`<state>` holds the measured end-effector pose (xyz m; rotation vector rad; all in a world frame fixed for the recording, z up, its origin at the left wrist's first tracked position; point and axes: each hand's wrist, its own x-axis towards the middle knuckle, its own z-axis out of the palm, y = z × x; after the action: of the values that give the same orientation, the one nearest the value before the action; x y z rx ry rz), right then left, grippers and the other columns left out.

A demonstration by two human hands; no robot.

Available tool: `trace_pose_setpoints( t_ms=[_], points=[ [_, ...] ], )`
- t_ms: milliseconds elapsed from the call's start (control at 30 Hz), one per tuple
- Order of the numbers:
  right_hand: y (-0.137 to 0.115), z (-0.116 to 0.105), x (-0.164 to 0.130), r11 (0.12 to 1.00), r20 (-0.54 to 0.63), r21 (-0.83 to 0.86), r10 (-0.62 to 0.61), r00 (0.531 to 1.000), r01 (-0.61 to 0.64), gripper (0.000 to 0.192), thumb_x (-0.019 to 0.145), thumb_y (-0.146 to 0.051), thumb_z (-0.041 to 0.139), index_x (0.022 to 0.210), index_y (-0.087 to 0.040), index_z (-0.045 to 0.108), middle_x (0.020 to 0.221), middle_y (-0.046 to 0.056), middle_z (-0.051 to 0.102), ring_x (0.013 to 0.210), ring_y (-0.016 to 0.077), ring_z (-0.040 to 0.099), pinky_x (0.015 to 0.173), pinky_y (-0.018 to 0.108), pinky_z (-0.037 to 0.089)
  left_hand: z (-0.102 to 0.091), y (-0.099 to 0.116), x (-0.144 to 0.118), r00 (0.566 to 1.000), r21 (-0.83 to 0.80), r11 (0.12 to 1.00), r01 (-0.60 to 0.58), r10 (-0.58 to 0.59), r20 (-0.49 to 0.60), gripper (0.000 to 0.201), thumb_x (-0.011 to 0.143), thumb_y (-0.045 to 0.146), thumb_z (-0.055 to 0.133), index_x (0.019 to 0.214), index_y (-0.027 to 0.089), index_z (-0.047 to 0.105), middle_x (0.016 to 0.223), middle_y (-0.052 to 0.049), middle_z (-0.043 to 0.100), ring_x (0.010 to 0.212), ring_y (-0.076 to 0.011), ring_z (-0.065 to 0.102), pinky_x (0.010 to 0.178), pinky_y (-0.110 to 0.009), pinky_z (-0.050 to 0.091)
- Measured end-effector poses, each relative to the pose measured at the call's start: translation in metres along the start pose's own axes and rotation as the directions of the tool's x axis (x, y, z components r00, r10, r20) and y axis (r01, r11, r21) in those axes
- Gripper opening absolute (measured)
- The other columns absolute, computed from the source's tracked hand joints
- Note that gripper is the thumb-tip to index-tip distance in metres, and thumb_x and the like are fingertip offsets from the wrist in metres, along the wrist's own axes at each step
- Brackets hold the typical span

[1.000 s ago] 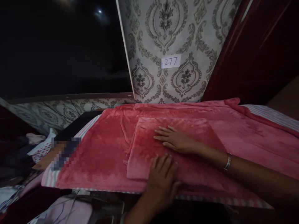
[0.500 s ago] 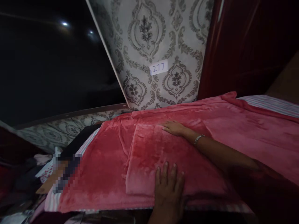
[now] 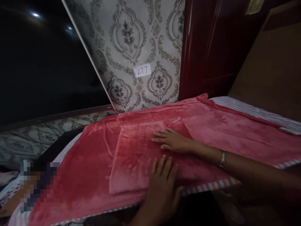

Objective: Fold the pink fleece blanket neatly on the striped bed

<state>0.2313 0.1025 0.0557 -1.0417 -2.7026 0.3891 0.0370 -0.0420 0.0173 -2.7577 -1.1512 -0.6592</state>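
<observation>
In the head view, rests the left hand [image 3: 162, 182] flat on the near part of a folded red-pink fleece [image 3: 131, 157], palm down, fingers straightened and slightly spread, thumb set off to the side. Rests the right hand [image 3: 176, 141] on the same folded piece, a little beyond the left and near it, also palm down, fingers extended leftward and parted. Wears a silvery bracelet [image 3: 222, 158] on the right wrist. Has the folded red-pink fleece near the middle, as a flat rectangle on top of a larger spread fleece [image 3: 80, 172] of matching colour; cannot tell whether joined to it. Has a striped cloth [image 3: 249, 107] beneath the spread fleece, visible at the far right and along the near edge. Faces a wall [image 3: 145, 37] with dark ornate motifs on pale paper, bearing a small white label [image 3: 142, 70] marked 277. Has a dark screen [image 3: 42, 69] with a pale edge to the left of that label, and a glossy dark red panel [image 3: 209, 50] to the right of it. Has at the far left, partly cut off, a white cloth with red dots [image 3: 10, 192]
</observation>
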Motion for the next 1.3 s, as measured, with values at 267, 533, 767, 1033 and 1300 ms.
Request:
trace_pose_setpoints(
  t_ms=[267,533,767,1033,1300],
  points=[
    [0.056,0.011,-0.013,0.994,-0.050,-0.092,0.057,0.997,-0.061,0.055,0.103,-0.055,0.038,0.155,-0.037,0.037,0.164,0.004,0.029,0.153,0.0325,0.017,0.119,0.066,0.011,0.042,0.030,0.023,0.994,0.011,0.997,-0.081,0.080,0.078,0.075,0.091,0.058,0.057,0.157,0.036,0.030,0.166,-0.011,0.026,0.149,-0.0446,0.025,0.111,-0.070,0.032],
    [0.109,0.008,0.025,0.935,-0.155,-0.128,0.312,0.938,-0.332,0.061,0.101,-0.059,0.031,0.155,-0.031,0.040,0.159,0.007,0.040,0.146,0.0330,0.035,0.117,0.060,0.026,0.046,0.028,0.013,0.996,0.051,0.996,-0.071,0.068,0.060,0.077,0.090,0.051,0.062,0.158,0.035,0.028,0.168,-0.009,0.019,0.151,-0.0423,0.020,0.115,-0.066,0.029],
    [0.109,-0.005,0.024,0.911,-0.122,-0.099,0.388,0.913,-0.401,0.065,0.102,-0.058,0.028,0.158,-0.026,0.035,0.161,0.009,0.035,0.149,0.0322,0.031,0.119,0.059,0.025,0.043,0.032,0.017,0.995,-0.029,0.998,-0.061,0.063,0.078,0.075,0.090,0.047,0.064,0.156,0.034,0.032,0.166,-0.011,0.024,0.152,-0.0419,0.019,0.115,-0.069,0.026],
    [0.050,-0.013,0.024,0.989,-0.105,-0.113,0.080,0.991,-0.092,0.066,0.102,-0.060,0.032,0.160,-0.030,0.028,0.166,0.007,0.023,0.154,0.0306,0.017,0.122,0.059,0.013,-0.030,-0.051,0.042,0.999,-0.366,0.929,-0.051,0.040,-0.037,0.046,0.104,0.036,0.031,0.142,0.025,0.055,0.147,-0.009,0.057,0.141,-0.0208,0.045,0.122,-0.049,0.029],
    [0.001,0.018,0.075,0.978,-0.063,-0.079,-0.198,0.978,0.193,0.060,0.103,-0.047,0.042,0.158,-0.025,0.034,0.163,0.008,0.032,0.154,0.0265,0.018,0.125,0.053,0.010,-0.026,-0.199,0.135,0.957,-0.546,0.817,0.186,-0.024,0.290,0.066,0.099,0.061,0.029,0.136,0.016,0.061,0.147,-0.010,0.057,0.139,-0.0258,0.047,0.123,-0.046,0.025]
  ],
)
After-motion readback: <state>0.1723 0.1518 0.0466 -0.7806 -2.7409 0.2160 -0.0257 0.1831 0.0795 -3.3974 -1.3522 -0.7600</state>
